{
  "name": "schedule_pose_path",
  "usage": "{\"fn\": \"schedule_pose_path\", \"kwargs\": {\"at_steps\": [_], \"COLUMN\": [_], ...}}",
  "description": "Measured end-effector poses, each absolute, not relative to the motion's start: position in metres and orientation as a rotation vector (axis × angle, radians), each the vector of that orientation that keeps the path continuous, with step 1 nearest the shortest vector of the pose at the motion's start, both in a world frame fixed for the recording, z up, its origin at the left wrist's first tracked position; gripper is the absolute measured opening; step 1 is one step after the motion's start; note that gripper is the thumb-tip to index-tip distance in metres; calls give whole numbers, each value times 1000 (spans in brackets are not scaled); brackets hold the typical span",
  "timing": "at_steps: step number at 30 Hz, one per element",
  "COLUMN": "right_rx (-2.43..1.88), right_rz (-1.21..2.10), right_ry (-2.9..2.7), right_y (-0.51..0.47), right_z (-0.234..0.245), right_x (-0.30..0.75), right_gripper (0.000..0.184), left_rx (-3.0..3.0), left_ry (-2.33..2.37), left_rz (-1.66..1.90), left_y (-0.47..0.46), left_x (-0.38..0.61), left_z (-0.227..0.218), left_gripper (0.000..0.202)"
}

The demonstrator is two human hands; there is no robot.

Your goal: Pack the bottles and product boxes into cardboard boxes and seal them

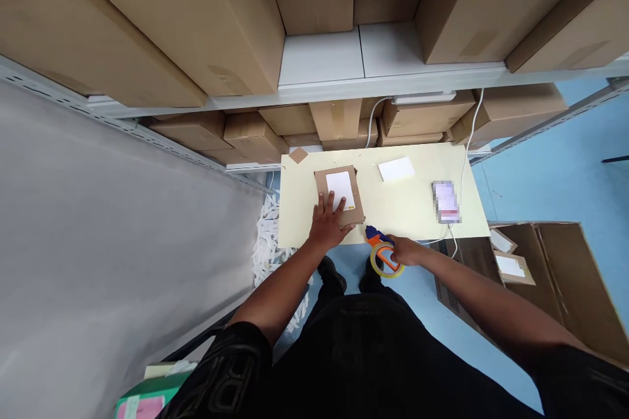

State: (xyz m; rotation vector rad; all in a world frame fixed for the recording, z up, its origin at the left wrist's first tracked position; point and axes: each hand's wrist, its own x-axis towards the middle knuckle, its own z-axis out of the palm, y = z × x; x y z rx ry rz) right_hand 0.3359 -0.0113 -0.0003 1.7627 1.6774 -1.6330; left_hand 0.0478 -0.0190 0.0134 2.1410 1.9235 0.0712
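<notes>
On the pale yellow table lies a small flat cardboard parcel with a white label on top. My left hand rests flat on the parcel's near left part, its fingers spread over the lower end of the label. At the table's front edge my right hand is closed around a tape dispenser in blue and orange, which carries a roll of clear yellowish tape. The dispenser's blue head is just right of the parcel's near corner, apart from it.
White slips and a phone with a cable lie on the table. Cardboard boxes fill the shelves behind and above. An open carton holding labelled parcels stands at right. Paper scraps litter the floor at left.
</notes>
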Motion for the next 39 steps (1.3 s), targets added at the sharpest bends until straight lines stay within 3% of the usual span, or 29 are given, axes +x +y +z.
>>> {"fn": "schedule_pose_path", "kwargs": {"at_steps": [9, 15, 21, 24, 33, 39], "right_rx": [1424, 1444, 1224, 1307, 1713, 1727], "right_rz": [-1323, -1270, -1303, -1423, -2157, -2651], "right_ry": [1856, 1889, 1903, 1859, 1478, 1206], "right_y": [82, 47, -18, -21, -3, -30], "right_z": [-1, 15, 11, 6, 36, 39], "right_x": [305, 387, 401, 375, 392, 370], "right_gripper": [62, 83, 71, 67, 79, 56], "left_rx": [2164, 2153, 2104, 2119, 2162, 2156], "left_ry": [1865, 1912, 1943, 1922, 1916, 1904], "left_rz": [43, 45, 74, 78, 183, 199], "left_y": [-17, -18, -16, -16, -16, -16], "left_x": [41, 45, 48, 47, 46, 45], "left_z": [12, 13, 12, 11, 3, 2], "left_gripper": [92, 91, 91, 91, 92, 93]}}
